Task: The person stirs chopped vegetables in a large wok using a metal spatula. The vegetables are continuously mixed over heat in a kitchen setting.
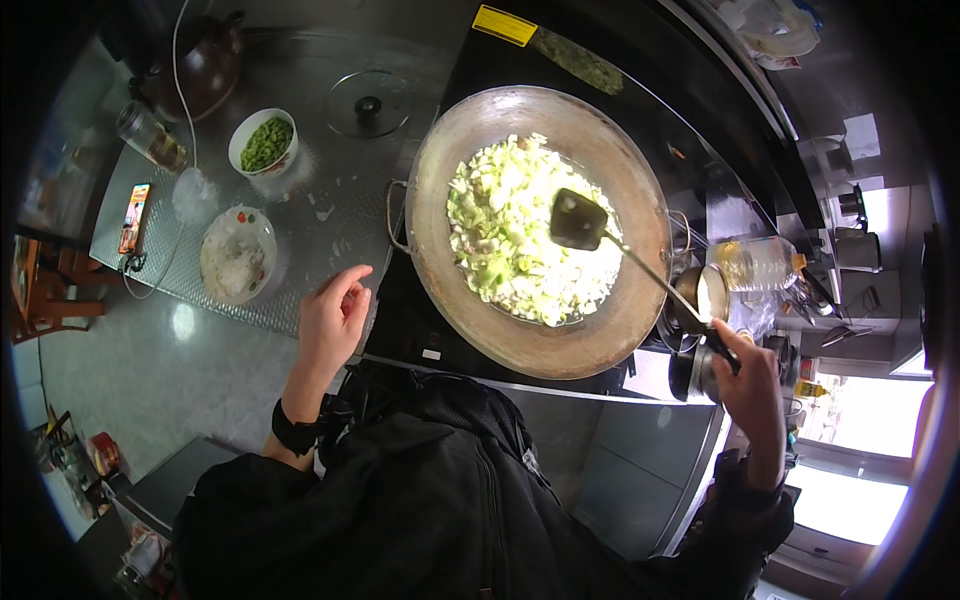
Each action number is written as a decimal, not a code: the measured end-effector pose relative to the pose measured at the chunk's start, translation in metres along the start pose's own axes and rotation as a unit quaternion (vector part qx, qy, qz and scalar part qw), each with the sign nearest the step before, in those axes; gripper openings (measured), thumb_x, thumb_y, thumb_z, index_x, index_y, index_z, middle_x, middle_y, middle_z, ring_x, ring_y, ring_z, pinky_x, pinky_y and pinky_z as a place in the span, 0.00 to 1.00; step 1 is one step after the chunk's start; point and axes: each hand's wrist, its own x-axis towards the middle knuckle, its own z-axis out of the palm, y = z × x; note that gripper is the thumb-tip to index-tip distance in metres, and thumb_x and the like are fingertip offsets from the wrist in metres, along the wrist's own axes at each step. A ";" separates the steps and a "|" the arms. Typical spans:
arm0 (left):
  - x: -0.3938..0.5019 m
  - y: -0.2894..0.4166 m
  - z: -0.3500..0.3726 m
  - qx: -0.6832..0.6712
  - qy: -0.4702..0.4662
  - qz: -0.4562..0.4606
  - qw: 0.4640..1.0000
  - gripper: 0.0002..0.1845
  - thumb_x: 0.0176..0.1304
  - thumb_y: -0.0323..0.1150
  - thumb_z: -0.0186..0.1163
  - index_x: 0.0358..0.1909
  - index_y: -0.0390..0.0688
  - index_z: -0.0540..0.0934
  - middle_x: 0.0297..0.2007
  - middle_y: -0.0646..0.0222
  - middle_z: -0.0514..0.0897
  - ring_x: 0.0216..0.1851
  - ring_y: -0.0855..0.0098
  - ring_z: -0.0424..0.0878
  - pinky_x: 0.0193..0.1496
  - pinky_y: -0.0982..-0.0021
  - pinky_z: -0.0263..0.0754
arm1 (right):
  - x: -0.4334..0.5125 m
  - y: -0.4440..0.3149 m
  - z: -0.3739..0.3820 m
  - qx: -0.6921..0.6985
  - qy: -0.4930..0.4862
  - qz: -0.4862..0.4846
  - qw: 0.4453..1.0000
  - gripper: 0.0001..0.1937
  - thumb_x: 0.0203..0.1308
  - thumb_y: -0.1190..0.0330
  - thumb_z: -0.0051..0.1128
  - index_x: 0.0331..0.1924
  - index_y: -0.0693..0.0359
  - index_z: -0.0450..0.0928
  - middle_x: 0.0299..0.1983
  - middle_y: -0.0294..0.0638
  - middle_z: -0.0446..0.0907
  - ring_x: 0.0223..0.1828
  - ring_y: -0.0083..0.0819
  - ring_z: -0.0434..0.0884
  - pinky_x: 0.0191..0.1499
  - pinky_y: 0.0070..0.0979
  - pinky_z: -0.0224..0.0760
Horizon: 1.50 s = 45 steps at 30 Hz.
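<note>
My right hand [750,373] grips the black handle of a long metal wok spatula [664,285]. Its dark square blade rests on or just over the chopped pale-green vegetables [510,232] heaped in a large wok [480,341]. The wok sits on a black stove [409,319] and has a loop handle on each side. My left hand [335,315] hovers left of the wok, near the counter's edge, fingers loosely curled and nothing in them. The bottom of the wok is hidden under the vegetables.
On the metal counter [330,214] at left are a bowl of chopped greens [266,144], a plate with white food [236,255], a glass lid [367,106], a phone [135,217] with its cable and a dark kettle [199,67]. An oil bottle [754,264] and pots [694,296] crowd the right side.
</note>
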 end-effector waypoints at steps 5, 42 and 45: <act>0.002 0.001 0.000 0.007 -0.010 0.008 1.000 0.13 0.59 0.25 0.59 0.47 0.40 0.80 0.26 0.66 0.80 0.22 0.72 0.77 0.27 0.73 0.71 | 0.009 0.057 -0.021 -0.109 -0.035 0.021 0.993 0.19 0.52 0.72 0.57 0.51 0.65 0.79 0.31 0.55 0.82 0.28 0.44 0.81 0.39 0.32 0.73; -0.004 -0.002 -0.001 0.003 -0.004 0.024 1.000 0.13 0.60 0.23 0.59 0.47 0.38 0.79 0.25 0.68 0.79 0.21 0.78 0.74 0.26 0.77 0.69 | 0.012 -0.029 0.053 -0.066 0.095 -0.076 0.990 0.25 0.49 0.79 0.55 0.56 0.59 0.75 0.30 0.44 0.77 0.30 0.40 0.79 0.33 0.32 0.72; -0.006 0.001 -0.002 0.010 -0.008 0.024 1.000 0.13 0.59 0.24 0.59 0.47 0.39 0.80 0.26 0.67 0.79 0.22 0.75 0.75 0.26 0.75 0.70 | 0.028 -0.028 0.070 -0.121 0.134 -0.132 0.975 0.26 0.49 0.80 0.53 0.57 0.59 0.73 0.30 0.41 0.73 0.31 0.38 0.77 0.32 0.31 0.73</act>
